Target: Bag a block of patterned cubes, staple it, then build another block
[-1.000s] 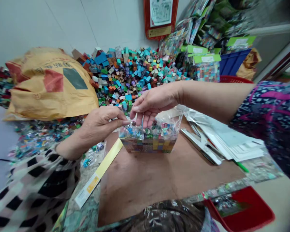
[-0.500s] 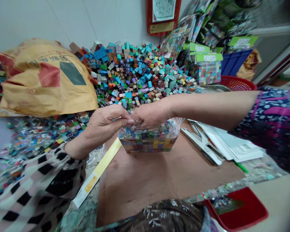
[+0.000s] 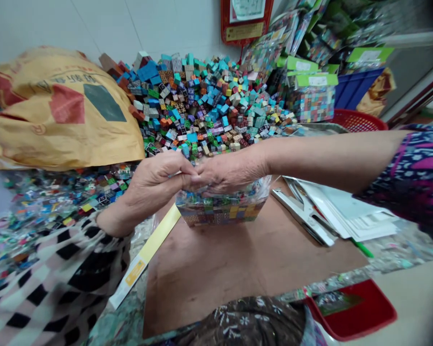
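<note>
A clear plastic bag filled with small patterned blocks stands on a brown board. My left hand is closed in a pinch at the left part of the bag's top, thumb against fingers. Close beside it, my right hand lies bent over the bag's mouth, its fingers pointing left and down and gathered on the plastic. The two hands' fingertips meet or nearly meet. Exactly how the right fingers grip the film is partly hidden behind the hand.
Behind the bag rises a heap of loose coloured blocks, with a yellow sack to its left. A stapler and white cards lie right, a yellow strip left. A red bin sits front right; finished-looking green-topped packs stand behind.
My right hand has flattened slightly and shifted a little along the bag's top. The left hand keeps its pinch. The view has tilted slightly.
</note>
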`<move>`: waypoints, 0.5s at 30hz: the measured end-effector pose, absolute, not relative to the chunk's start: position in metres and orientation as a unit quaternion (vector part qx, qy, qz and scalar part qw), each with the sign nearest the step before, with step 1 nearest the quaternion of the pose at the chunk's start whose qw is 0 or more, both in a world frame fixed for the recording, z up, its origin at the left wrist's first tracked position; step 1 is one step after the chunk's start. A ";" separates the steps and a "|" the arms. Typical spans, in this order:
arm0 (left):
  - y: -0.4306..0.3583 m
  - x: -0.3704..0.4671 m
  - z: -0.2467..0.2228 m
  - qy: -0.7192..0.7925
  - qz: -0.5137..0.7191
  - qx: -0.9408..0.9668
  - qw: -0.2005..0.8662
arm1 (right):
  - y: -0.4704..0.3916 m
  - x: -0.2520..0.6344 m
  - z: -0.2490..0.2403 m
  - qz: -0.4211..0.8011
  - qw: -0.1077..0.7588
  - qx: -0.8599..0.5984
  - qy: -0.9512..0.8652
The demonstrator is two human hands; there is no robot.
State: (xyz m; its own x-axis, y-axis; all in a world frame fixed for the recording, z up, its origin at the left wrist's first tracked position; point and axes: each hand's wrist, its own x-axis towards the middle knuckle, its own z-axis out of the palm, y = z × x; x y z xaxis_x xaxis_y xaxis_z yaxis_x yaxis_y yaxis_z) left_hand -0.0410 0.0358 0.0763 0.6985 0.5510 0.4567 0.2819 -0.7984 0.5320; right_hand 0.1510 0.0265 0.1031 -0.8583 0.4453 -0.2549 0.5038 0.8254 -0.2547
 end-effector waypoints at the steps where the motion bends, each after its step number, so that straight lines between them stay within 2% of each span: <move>1: 0.035 -0.041 0.076 0.232 0.313 0.895 0.219 | 0.026 0.151 0.102 -0.164 0.093 0.252 0.949; 8: 0.033 -0.041 0.073 0.254 0.331 0.879 0.230 | 0.027 0.151 0.092 -0.186 0.036 0.280 0.941; 15: 0.032 -0.039 0.084 0.268 0.291 0.906 0.149 | 0.033 0.152 0.088 -0.197 0.047 0.308 0.930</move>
State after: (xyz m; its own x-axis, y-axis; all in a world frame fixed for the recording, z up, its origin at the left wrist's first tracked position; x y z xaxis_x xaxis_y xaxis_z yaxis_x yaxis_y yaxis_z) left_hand -0.0392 0.0323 0.0837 0.6865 0.5726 0.4481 0.3989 -0.8119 0.4263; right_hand 0.1524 0.0331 0.0878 -0.8056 0.5542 -0.2095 0.5915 0.7327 -0.3365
